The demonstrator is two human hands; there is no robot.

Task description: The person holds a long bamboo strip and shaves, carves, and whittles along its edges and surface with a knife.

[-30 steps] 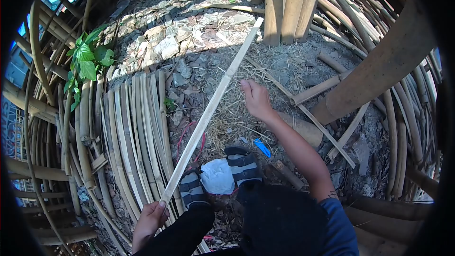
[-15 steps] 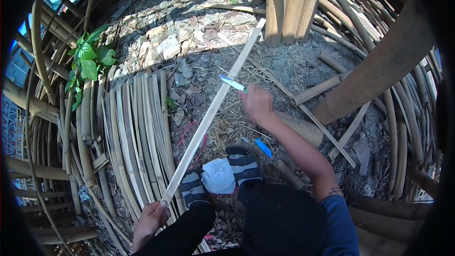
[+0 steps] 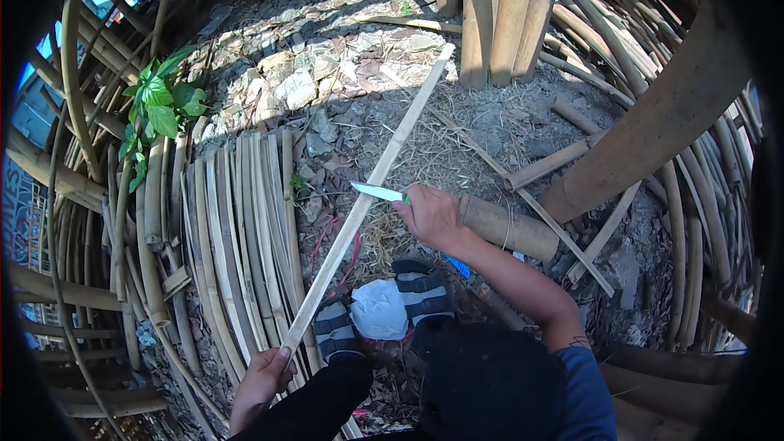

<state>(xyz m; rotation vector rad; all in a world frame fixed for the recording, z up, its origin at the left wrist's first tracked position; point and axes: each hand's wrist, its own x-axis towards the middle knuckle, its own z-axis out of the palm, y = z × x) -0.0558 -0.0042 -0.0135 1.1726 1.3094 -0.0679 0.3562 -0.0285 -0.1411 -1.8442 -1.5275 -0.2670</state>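
My left hand (image 3: 263, 377) is closed around the lower end of a long, pale bamboo strip (image 3: 336, 253), which slants up and away to the right. In my right hand (image 3: 431, 216) is a knife (image 3: 378, 191) with a green handle, mostly covered by my fingers. Its blade lies across the strip at about mid-length and appears to touch it. Beside the strip on the left, a row of split bamboo strips (image 3: 245, 237) lies side by side on the ground.
A white crumpled bag (image 3: 379, 310) sits between my sandalled feet, near a blue object (image 3: 459, 266). A cut bamboo piece (image 3: 514, 227) lies right of my right hand. Thick bamboo posts (image 3: 510, 16) stand ahead, with a slanted pole (image 3: 645, 122) at right and a leafy plant (image 3: 159, 106) at left.
My right hand has drawn the knife down along the strip toward me. My left hand keeps its hold on the lower end, and the strip's far end has dipped slightly.
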